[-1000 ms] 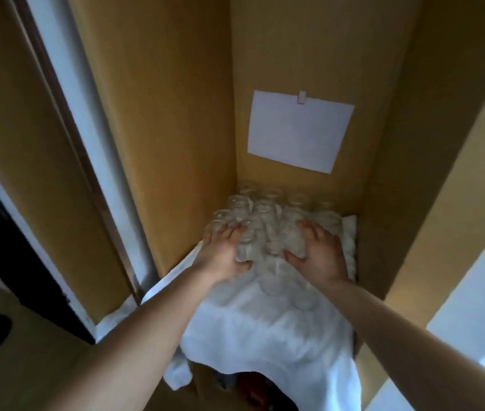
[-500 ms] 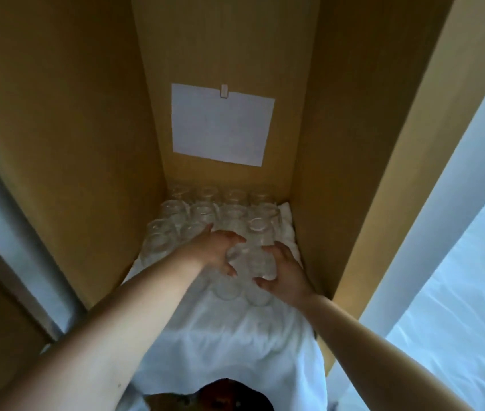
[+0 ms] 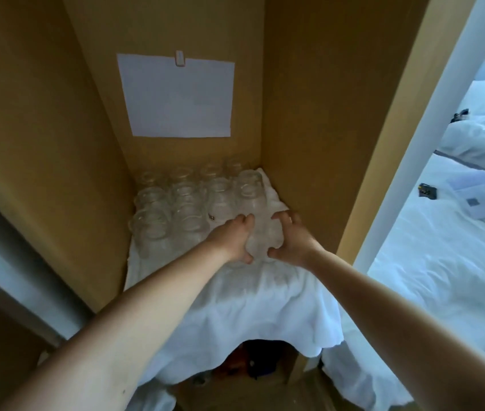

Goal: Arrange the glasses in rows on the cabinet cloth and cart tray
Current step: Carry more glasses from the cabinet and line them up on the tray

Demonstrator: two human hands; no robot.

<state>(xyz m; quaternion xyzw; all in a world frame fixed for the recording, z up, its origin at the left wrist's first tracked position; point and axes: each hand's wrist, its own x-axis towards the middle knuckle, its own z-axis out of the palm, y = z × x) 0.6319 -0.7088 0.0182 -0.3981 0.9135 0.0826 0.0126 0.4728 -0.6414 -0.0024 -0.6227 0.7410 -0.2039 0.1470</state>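
Several clear glasses (image 3: 188,200) stand in rows on a white cloth (image 3: 244,304) laid over the cabinet shelf. At the right front of the rows, one clear glass (image 3: 263,241) sits between both hands. My left hand (image 3: 235,237) grips its left side, fingers curled around it. From the other side my right hand (image 3: 290,238) grips the same glass. The glass's base is hidden by my thumbs.
Wooden cabinet walls (image 3: 318,120) close in on the left, back and right. A white paper sheet (image 3: 179,96) is clipped to the back wall. The cloth hangs over the shelf's front edge. A bed with white linen (image 3: 448,247) and papers lies to the right.
Both hands have shifted from the middle of the rows to the right front glass and closed around it. The camera view has swung to the right.
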